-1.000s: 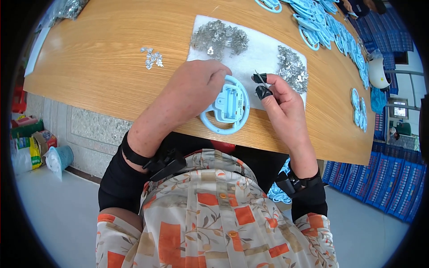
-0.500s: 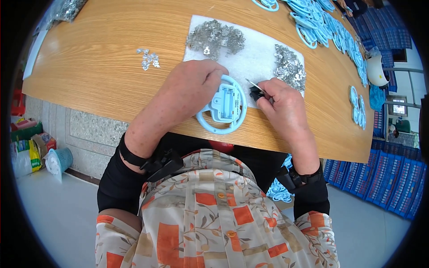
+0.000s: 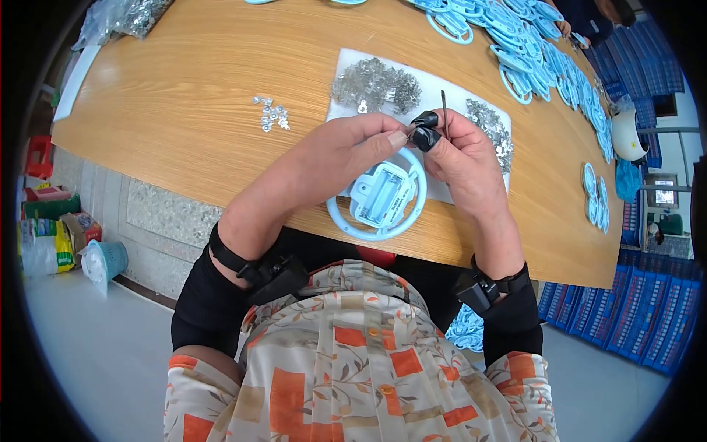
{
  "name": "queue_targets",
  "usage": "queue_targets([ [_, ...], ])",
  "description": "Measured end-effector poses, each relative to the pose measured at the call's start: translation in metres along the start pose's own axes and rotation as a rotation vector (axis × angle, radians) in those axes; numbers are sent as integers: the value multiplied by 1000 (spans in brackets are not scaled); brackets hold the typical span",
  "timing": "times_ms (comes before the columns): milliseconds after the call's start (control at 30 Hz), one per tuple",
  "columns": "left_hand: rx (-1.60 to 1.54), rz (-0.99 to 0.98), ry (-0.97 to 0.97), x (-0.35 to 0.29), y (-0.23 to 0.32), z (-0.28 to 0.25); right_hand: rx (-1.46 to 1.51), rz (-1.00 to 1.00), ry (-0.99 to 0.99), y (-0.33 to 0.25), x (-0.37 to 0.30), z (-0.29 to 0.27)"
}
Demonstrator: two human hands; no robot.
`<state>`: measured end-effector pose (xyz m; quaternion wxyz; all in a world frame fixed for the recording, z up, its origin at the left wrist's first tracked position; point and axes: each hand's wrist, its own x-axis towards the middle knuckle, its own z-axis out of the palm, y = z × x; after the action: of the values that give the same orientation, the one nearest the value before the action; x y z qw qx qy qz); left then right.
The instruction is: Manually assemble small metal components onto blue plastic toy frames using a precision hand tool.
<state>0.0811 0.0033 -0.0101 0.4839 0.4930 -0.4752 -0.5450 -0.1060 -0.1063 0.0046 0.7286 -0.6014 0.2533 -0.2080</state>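
Note:
A light blue toy steering wheel (image 3: pixel 336 216) with a rectangular compartment in its hub lies at the table's near edge. My left hand (image 3: pixel 353 151) is over its upper left rim, thumb and finger pinched at the right fingertips. What they pinch is too small to make out. My right hand (image 3: pixel 468 158) has black wrapping on the thumb and a finger, and grips a thin dark metal tool (image 3: pixel 445 107) that points away from me. Beyond the hands a white foam sheet (image 3: pixel 434 90) bears a heap of small silver metal pieces (image 3: pixel 375 87) and another metal heap (image 3: pixel 495 131).
Several loose metal pieces (image 3: pixel 271 114) lie left on the wooden table (image 3: pixel 199 96). Many blue wheels (image 3: pixel 515 44) are piled at the far right, with a few (image 3: pixel 595 197) nearer. A clear bag of metal parts (image 3: pixel 132 18) sits far left. Another person (image 3: pixel 589 18) is at the far right.
My right hand has moved to meet my left fingertips above the wheel. The tool has swung from pointing left to pointing away. The view has shifted slightly.

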Motion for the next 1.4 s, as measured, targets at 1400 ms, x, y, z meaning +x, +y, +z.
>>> queue_targets([
  [1400,552,-13,286,-4,-13,-2,-1355,-424,91,4,-42,51],
])
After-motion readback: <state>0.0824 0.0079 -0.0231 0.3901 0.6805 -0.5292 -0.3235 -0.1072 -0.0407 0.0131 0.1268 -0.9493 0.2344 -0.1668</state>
